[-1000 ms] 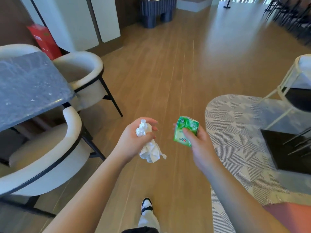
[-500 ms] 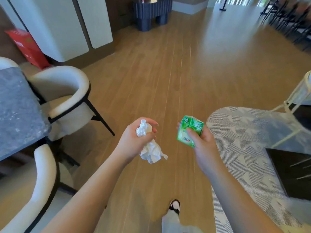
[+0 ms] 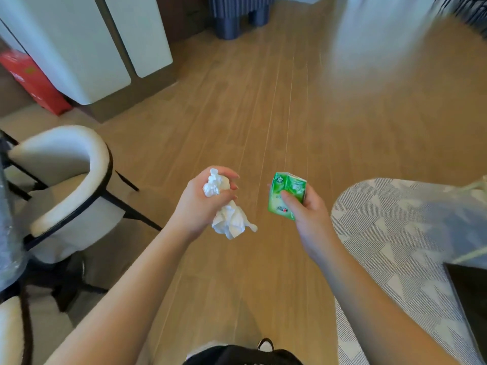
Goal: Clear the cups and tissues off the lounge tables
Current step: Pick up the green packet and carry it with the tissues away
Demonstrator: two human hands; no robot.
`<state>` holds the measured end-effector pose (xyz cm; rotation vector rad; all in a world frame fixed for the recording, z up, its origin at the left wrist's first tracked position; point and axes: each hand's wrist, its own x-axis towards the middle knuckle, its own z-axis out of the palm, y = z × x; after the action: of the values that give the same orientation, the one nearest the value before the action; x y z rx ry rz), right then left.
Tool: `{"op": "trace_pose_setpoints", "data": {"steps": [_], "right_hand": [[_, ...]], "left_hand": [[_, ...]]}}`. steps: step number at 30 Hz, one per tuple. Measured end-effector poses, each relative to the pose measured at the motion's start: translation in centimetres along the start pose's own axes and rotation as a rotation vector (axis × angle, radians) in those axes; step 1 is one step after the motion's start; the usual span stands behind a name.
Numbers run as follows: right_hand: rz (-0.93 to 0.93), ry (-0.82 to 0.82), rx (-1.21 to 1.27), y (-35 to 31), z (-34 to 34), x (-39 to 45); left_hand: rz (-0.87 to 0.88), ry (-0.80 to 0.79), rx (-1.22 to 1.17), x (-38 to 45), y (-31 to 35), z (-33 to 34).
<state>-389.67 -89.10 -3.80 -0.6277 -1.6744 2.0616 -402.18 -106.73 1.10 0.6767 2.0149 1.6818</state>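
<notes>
My left hand [image 3: 196,204] grips a crumpled white tissue [image 3: 229,222]; part of it sticks out above my fingers and a larger wad hangs below my palm. My right hand [image 3: 307,212] holds a small green drink carton [image 3: 286,194], thumb across its front face. Both hands hover at waist height over the wooden floor, a short gap between them.
A white armchair with black legs [image 3: 66,185] stands at the left beside the edge of a grey table [image 3: 6,233]. A grey patterned rug [image 3: 403,246] lies at the right. White panels [image 3: 87,48], a red box [image 3: 29,80] and a dark ribbed stand [image 3: 237,14] sit farther ahead.
I have walked forward: the grey table and chairs have slid left and nearer, and the rug has come closer on the right. Both hands keep their hold on the tissue and the carton.
</notes>
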Motion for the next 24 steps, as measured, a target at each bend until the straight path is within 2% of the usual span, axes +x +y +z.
{"op": "trace_pose_setpoints", "data": {"steps": [9,16,24], "right_hand": [[-0.020,-0.067,-0.044,-0.7,2.6,17.1],[-0.017,-0.048,-0.077,-2.2,6.0,30.9],[-0.032,-0.007,-0.066,-4.3,6.5,45.3]], "left_hand": [[-0.019,0.082,-0.023,15.8,-1.8,-3.6],[-0.024,0.032,-0.094,30.6,-2.3,-7.6],[0.026,-0.054,-0.058,45.8,-1.2,-8.4]]}}
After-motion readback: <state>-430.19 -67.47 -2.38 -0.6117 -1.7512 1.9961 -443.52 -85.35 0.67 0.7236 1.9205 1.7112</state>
